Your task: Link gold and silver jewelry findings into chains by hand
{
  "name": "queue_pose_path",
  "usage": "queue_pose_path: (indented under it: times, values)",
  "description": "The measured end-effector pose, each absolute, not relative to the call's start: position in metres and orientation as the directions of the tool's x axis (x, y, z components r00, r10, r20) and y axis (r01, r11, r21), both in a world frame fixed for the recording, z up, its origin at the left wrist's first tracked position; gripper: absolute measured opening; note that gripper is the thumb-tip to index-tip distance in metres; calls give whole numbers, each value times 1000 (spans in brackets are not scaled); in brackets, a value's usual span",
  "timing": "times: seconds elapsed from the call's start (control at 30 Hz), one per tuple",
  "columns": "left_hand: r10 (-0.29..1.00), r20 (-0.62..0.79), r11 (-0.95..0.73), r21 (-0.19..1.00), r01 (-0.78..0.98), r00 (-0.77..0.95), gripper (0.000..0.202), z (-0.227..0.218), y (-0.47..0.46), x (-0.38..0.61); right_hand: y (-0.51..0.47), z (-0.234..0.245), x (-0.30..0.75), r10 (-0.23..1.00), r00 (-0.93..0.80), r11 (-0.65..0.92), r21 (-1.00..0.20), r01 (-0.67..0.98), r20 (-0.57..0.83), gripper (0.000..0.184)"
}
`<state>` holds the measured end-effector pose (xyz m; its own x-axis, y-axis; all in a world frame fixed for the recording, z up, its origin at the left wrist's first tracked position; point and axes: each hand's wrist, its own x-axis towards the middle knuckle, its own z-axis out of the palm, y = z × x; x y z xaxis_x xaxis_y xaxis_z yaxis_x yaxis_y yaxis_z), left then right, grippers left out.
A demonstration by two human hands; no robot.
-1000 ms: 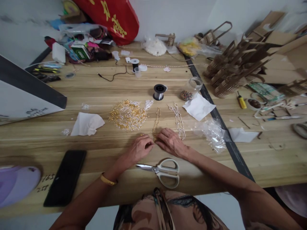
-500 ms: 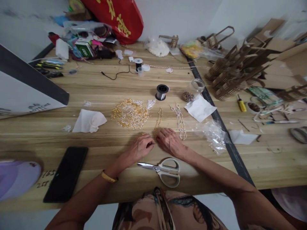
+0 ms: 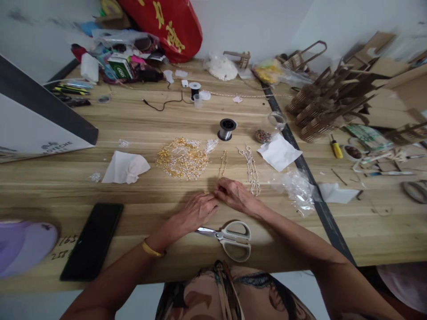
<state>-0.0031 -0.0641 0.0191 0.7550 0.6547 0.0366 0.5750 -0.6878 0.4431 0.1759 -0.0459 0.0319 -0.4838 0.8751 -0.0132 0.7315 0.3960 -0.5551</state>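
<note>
My right hand (image 3: 235, 195) rests low over the table, thumb and fingers pinched together. A thin gold beaded chain (image 3: 223, 164) runs from its fingers away from me across the wood. Meeting it fingertip to fingertip is my left hand (image 3: 199, 209), its fingers curled; anything small between them is hidden. Just below both hands lie the scissors (image 3: 230, 240) with pale handles, their blade tips partly under my left hand. Beyond my left hand sits a heap of gold and silver beaded strands (image 3: 183, 159). Silver beaded chains (image 3: 251, 173) lie right of the gold one.
A wire spool (image 3: 227, 130) stands behind the chains. To the right are a jar of beads (image 3: 271, 126), white paper (image 3: 279, 152) and clear plastic bags (image 3: 296, 191). A black phone (image 3: 91, 242) and a crumpled tissue (image 3: 126, 167) lie left.
My left hand has shifted right and nearer to me, closing the gap to my right hand and covering the scissors' tips. The right fingers have curled in more.
</note>
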Motion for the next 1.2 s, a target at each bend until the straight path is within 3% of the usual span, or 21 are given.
queue_pose_path:
  times: [0.17,0.37,0.6,0.73,1.0,1.2]
  values:
    - [664,-65,-604,542,585,745,17,30,-55,-18,-54,32,166,867,-488,382,-490,783,-104,8]
    - [805,-99,-421,600,680,585,15,35,-40,-28,-63,27,152,831,-555,519,-302,800,-42,15]
    - [826,11,-445,626,640,564,16,25,-39,-27,-76,35,154,730,-681,670,-133,730,-55,17]
    - [827,78,-473,631,615,557,14,21,-38,-28,-79,45,163,656,-754,740,-165,653,-39,18]
    - [682,106,-666,497,556,723,18,16,-44,-27,-26,46,202,866,-487,500,-178,848,111,20]
    - [675,103,-681,469,562,731,22,12,-43,-28,12,31,220,877,-443,475,-194,858,187,22]
